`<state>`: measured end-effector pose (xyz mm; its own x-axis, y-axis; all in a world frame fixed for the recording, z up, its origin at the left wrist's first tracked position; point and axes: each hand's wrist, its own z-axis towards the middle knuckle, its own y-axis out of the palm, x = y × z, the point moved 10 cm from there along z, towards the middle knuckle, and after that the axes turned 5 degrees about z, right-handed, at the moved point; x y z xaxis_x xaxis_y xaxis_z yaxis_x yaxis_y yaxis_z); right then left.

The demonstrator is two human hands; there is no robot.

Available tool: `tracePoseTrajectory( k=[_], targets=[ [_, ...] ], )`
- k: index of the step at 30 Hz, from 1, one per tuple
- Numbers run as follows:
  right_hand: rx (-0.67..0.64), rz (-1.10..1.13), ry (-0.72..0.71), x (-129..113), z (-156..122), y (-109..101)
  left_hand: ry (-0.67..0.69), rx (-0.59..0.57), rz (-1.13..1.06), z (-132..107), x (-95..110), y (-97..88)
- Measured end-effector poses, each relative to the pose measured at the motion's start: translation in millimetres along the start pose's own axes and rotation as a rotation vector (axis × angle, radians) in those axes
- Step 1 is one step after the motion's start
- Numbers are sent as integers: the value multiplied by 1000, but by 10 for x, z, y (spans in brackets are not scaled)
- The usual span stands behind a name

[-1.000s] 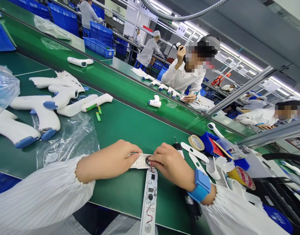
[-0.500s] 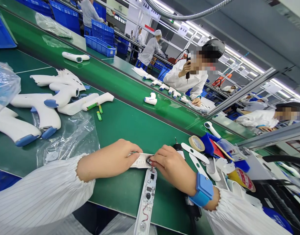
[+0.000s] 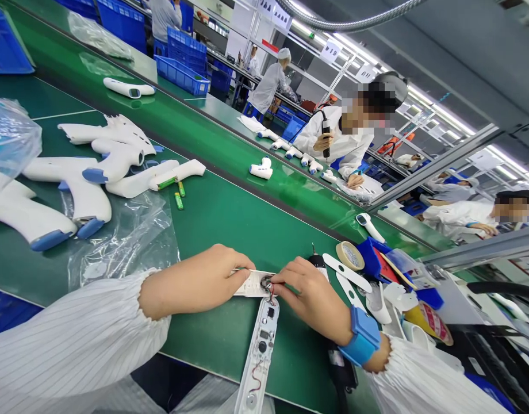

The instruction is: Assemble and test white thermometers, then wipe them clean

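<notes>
My left hand [image 3: 208,276] lies curled over one end of a white plastic shell half [image 3: 252,284] on the green mat and holds it down. My right hand [image 3: 310,293], with a blue wrist strap [image 3: 361,336], pinches a small round part with red wires [image 3: 265,283] at the shell's other end. A second open shell half [image 3: 261,351] with a circuit board and red wires lies just below, pointing toward me.
White and blue thermometer guns [image 3: 87,190] and green batteries [image 3: 179,199] lie at the left on clear plastic bags. A tape roll [image 3: 349,255], white covers and blue bins crowd the right. Thermometers [image 3: 260,168] ride the conveyor; a person across it holds a dark tool.
My hands have stayed on the shell, the right fingers shifting slightly at the wired part. The person opposite lowered the dark tool from head height to chest height. The conveyor thermometers drifted left.
</notes>
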<state>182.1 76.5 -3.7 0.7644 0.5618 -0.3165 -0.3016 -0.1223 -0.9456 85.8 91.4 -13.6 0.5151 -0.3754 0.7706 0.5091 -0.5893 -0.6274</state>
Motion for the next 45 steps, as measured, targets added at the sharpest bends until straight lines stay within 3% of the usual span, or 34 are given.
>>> tracePoseTrajectory(
  k=[7, 12, 32, 45],
  targets=[
    [175, 73, -22, 11, -100, -86, 6, 25, -13, -1, -42, -9],
    [223, 83, -31, 18, -114, -96, 11, 39, -27, -1, -53, -22],
    [133, -22, -185, -104, -47, -65, 3, 21, -34, -8, -44, -9],
    [48, -270, -206, -243, -54, -63, 60, 56, 4, -20, 42, -18]
  ],
)
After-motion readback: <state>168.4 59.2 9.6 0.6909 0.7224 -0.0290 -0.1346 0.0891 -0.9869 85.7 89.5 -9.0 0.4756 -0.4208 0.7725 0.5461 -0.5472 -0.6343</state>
